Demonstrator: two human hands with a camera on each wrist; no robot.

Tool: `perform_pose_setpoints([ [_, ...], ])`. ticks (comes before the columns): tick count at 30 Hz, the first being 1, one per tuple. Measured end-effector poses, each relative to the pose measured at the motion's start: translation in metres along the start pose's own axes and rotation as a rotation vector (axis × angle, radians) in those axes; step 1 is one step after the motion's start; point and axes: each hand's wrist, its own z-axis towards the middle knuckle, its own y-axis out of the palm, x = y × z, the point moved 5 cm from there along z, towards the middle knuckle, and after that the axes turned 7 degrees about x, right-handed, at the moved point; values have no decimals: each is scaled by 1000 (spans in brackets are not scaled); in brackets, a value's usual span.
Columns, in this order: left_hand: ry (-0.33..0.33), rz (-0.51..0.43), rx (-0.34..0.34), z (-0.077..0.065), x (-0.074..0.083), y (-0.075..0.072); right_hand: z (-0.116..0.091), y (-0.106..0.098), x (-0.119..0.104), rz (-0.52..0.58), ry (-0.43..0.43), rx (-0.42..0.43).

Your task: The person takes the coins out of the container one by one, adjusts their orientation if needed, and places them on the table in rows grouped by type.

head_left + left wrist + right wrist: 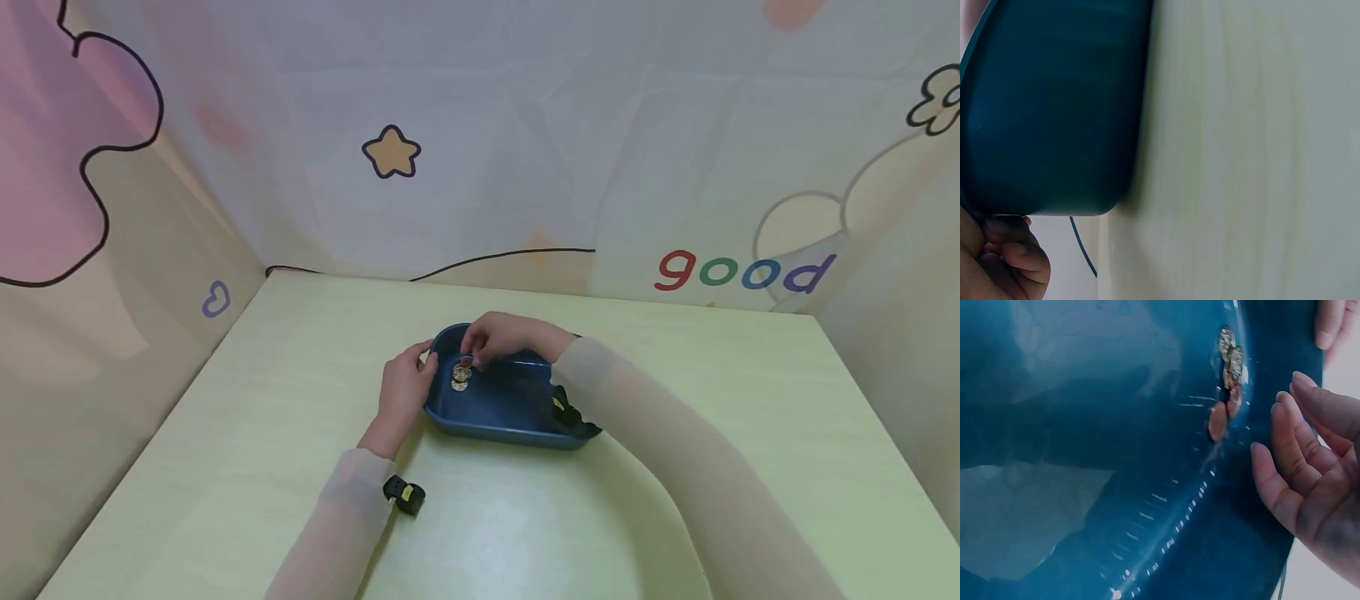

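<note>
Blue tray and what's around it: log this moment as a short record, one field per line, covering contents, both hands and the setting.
Container: blue tray, on the pale table
Contents: a small cluster of coins, some gold-coloured, some copper-coloured; exact count unclear
Coin position: inside, near the tray's left end in the head view
Left hand: grips the tray's left edge
Right hand: over the tray, beside the coins; fingers loosely bent
Backdrop: printed cloth with a star and the word "good"

soft even head view, pale glare on the table [480, 500], dimmer wrist views (highlights streaking the tray [1079, 440])
</note>
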Motion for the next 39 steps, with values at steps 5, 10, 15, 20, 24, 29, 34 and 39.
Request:
perform_pose_setpoints([
  [5,-6,9,-9,0,1,0,9,9,-1,-22,18,-1],
  [10,-18,19,-20,-1,2,0,13,17,0,-55,20,-2],
  [15,-27,17,-26,-1,2,-1,18,24,2,-97,11,14],
  [20,-35,14,-25,-1,1,-1,21,27,3,-124,21,31],
  [24,-36,13,-21,-1,0,0,21,28,3,-132,35,43],
  [29,-37,12,-18,-1,0,0,21,28,3,-134,29,57],
  [34,-31,16,-15,-1,0,1,21,29,4,-123,34,60],
  [39,-16,18,-6,-1,1,0,20,29,4,-134,19,57],
])
